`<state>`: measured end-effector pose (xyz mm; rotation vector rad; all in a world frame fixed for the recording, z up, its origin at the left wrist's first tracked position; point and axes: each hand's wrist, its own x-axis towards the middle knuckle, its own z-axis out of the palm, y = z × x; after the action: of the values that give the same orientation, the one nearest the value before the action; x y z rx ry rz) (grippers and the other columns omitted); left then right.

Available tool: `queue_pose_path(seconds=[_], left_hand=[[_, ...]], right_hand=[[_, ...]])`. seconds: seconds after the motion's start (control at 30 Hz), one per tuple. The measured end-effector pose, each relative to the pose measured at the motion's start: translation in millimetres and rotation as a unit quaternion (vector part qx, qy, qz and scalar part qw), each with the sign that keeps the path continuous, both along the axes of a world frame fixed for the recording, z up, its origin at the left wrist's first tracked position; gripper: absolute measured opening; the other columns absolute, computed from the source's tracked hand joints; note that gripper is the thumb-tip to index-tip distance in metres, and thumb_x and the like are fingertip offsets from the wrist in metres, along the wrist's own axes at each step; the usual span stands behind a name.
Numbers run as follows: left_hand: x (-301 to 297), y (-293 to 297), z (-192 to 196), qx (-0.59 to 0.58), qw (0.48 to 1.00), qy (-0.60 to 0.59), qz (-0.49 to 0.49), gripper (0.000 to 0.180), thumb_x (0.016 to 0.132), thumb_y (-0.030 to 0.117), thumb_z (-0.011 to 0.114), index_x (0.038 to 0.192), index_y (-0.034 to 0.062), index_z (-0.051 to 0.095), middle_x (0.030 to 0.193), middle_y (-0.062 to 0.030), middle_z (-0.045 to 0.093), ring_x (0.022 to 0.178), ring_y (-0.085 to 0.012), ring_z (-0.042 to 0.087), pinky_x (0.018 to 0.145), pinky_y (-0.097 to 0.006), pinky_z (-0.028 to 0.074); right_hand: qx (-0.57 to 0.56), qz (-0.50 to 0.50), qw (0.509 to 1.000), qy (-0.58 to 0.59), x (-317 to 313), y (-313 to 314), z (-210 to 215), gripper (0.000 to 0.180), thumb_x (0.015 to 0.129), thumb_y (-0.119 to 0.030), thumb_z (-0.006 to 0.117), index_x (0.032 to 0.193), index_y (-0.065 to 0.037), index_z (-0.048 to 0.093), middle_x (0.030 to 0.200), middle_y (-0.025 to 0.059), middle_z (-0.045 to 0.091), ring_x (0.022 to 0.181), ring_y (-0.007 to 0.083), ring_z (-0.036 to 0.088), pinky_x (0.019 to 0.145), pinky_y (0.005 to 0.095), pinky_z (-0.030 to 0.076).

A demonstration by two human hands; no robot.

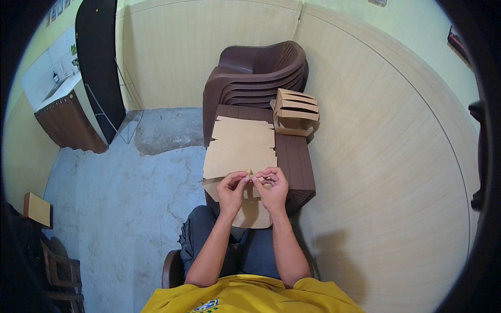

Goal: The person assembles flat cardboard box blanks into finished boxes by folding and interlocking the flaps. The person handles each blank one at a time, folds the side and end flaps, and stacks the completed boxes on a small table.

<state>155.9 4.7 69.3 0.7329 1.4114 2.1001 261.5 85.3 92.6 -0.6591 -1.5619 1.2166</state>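
A flat, die-cut cardboard box blank (pixel 240 146) lies on the brown table, with slots and flaps along its sides. Its near flap (pixel 253 216) reaches past the table's front edge, over my lap. Above the near part of the blank, my left hand (pixel 231 189) and my right hand (pixel 272 188) meet with fingertips pinched together. Between them is a small tan piece (pixel 249 172), mostly covered by the fingers. Whether it is a loose bit or a tab of the cardboard, I cannot tell.
Folded cardboard boxes (pixel 296 112) are stacked at the back right of the brown table (pixel 295 161). Behind it stand stacked brown plastic chairs (pixel 255 73). A pale panelled wall (pixel 386 156) runs close along the right. A sink cabinet (pixel 70 115) is at the far left.
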Motion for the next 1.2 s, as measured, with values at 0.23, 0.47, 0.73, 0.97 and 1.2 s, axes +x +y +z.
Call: queue_pose_path(seconds=[0.23, 0.47, 0.73, 0.97, 1.2], left_hand=[[4.7, 2.0, 2.1, -0.009, 0.999, 0.035, -0.014, 0.022, 0.097, -0.002, 0.079, 0.118, -0.0013, 0.079, 0.107, -0.0078, 0.081, 0.098, -0.0134, 0.075, 0.090, -0.028, 0.060], [7.1, 1.1, 0.6, 0.014, 0.998, -0.054, -0.025, 0.033, 0.096, -0.005, 0.077, 0.129, 0.0003, 0.077, 0.107, -0.0089, 0.080, 0.095, -0.0137, 0.074, 0.090, -0.028, 0.060], [2.3, -2.6, -2.1, -0.004, 0.998, -0.043, -0.036, 0.032, 0.096, -0.003, 0.079, 0.128, -0.0002, 0.078, 0.106, -0.0071, 0.078, 0.095, -0.0132, 0.072, 0.089, -0.027, 0.059], [0.2, 1.3, -2.7, 0.016, 0.996, -0.072, -0.047, 0.041, 0.093, -0.007, 0.077, 0.133, -0.0010, 0.072, 0.099, -0.0049, 0.075, 0.090, -0.0102, 0.071, 0.084, -0.025, 0.059], [2.6, 1.8, -6.4, 0.004, 0.998, -0.059, -0.038, 0.037, 0.092, -0.008, 0.076, 0.127, -0.0011, 0.069, 0.100, -0.0054, 0.073, 0.085, -0.0084, 0.069, 0.077, -0.022, 0.056]], right_hand=[[-0.013, -0.015, 1.000, -0.012, 3.4, -0.5, -2.4, 0.031, 0.090, 0.006, 0.082, 0.107, -0.004, 0.059, 0.097, 0.0065, 0.075, 0.090, 0.0100, 0.071, 0.079, 0.0255, 0.057], [-0.030, 0.037, 0.999, -0.019, 9.2, 2.5, 1.3, 0.030, 0.090, 0.006, 0.083, 0.104, -0.004, 0.058, 0.097, 0.0082, 0.076, 0.091, 0.0113, 0.073, 0.082, 0.0260, 0.059], [0.007, 0.043, 0.999, -0.032, 11.8, 7.4, -1.5, 0.030, 0.090, 0.006, 0.083, 0.104, -0.004, 0.059, 0.096, 0.0075, 0.076, 0.092, 0.0104, 0.073, 0.083, 0.0267, 0.059], [-0.042, 0.098, 0.994, -0.015, 14.7, 14.1, -5.3, 0.030, 0.091, 0.004, 0.084, 0.105, -0.005, 0.060, 0.098, 0.0070, 0.076, 0.091, 0.0114, 0.073, 0.082, 0.0269, 0.058], [-0.080, 0.087, 0.993, 0.011, 14.0, 8.6, -7.9, 0.030, 0.091, 0.007, 0.083, 0.103, -0.005, 0.058, 0.098, 0.0088, 0.076, 0.090, 0.0120, 0.072, 0.082, 0.0266, 0.059]])
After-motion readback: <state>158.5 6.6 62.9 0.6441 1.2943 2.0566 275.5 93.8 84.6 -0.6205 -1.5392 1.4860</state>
